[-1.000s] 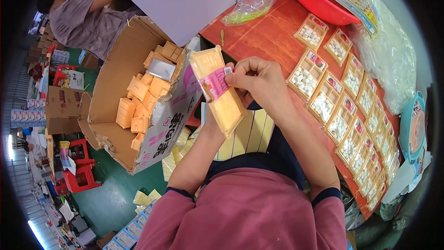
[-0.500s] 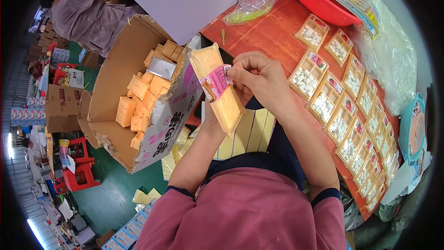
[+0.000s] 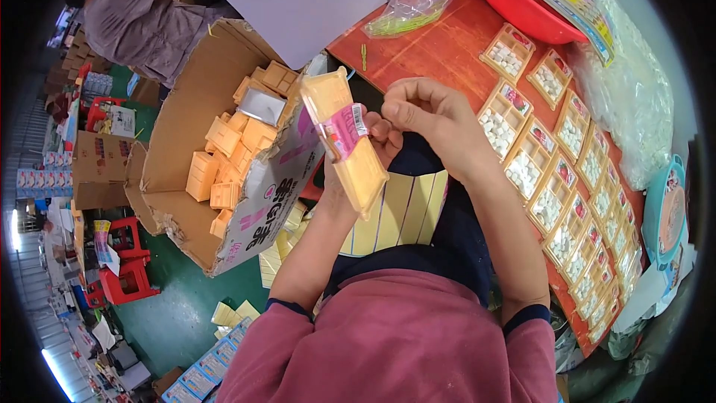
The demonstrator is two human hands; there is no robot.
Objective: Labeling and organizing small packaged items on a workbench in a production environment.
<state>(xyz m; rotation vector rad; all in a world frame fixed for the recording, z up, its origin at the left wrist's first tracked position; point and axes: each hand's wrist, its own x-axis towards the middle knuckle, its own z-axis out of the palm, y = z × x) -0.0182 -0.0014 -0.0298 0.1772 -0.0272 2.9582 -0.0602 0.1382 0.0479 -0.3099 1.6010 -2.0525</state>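
So the left hand (image 3: pixel 384 136) is gripping this orange tray (image 3: pixel 365 175), tilted, pink label (image 3: pixel 344 133) across its middle, held up between the carton (image 3: pixel 168 142) and the table (image 3: pixel 414 60). Right hand (image 3: pixel 436 121) is just beside it, fingers curled to thumb; can't tell if it's pinching anything.

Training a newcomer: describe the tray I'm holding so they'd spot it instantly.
Find the big open cardboard carton. Just right of it, the left hand holds a long orange tray; unlike the carton's orange pieces, a pink band crosses its middle.
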